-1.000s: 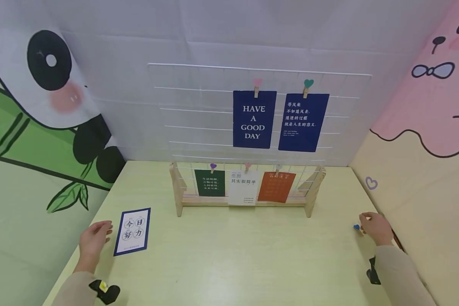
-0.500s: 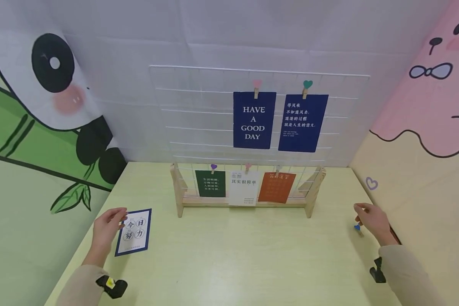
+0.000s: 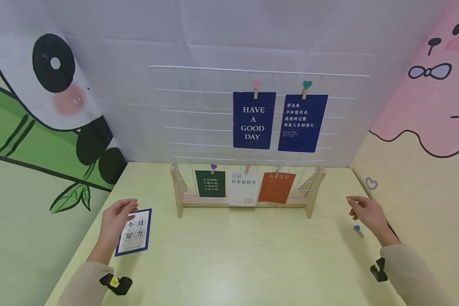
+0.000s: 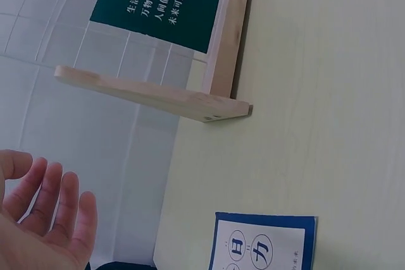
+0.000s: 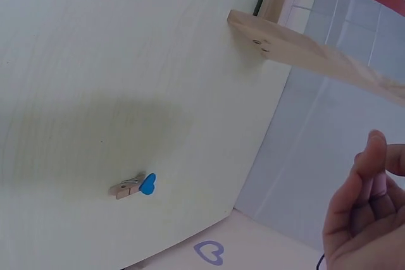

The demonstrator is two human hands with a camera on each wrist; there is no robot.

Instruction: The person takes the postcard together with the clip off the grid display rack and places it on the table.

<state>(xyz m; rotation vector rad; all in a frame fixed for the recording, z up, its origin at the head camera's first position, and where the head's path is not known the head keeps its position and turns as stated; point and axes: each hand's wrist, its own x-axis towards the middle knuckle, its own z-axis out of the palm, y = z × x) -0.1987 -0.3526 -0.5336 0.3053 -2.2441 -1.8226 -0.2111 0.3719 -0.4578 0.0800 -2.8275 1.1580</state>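
Note:
My left hand [image 3: 114, 223] is raised with fingers loosely bent and nothing in them. In the head view it overlaps the upper left corner of a blue-bordered white card [image 3: 137, 240] lying on the table; the left wrist view also shows this card [image 4: 259, 248]. Toward the right edge, my right hand [image 3: 369, 215] hovers, fingers loosely curled, holding nothing. Just below its fingertips in the head view lies a small wooden clothespin [image 3: 359, 231] with a blue heart. In the right wrist view that clothespin [image 5: 130, 186] rests on the tabletop, apart from the hand.
A white wire grid rack [image 3: 199, 112] on wooden feet [image 3: 177, 191] stands at the back. Heart clothespins hold two navy cards [image 3: 254, 142] up high, and green [image 3: 210, 191], white [image 3: 242, 193] and orange [image 3: 277, 193] cards below. Cartoon-printed cloth [image 3: 413, 170] flanks the table [image 3: 229, 255].
My left hand has moved right and farther in, from beside the card to overlapping its corner. My right hand has risen away from the blue-heart clothespin, which stays on the table.

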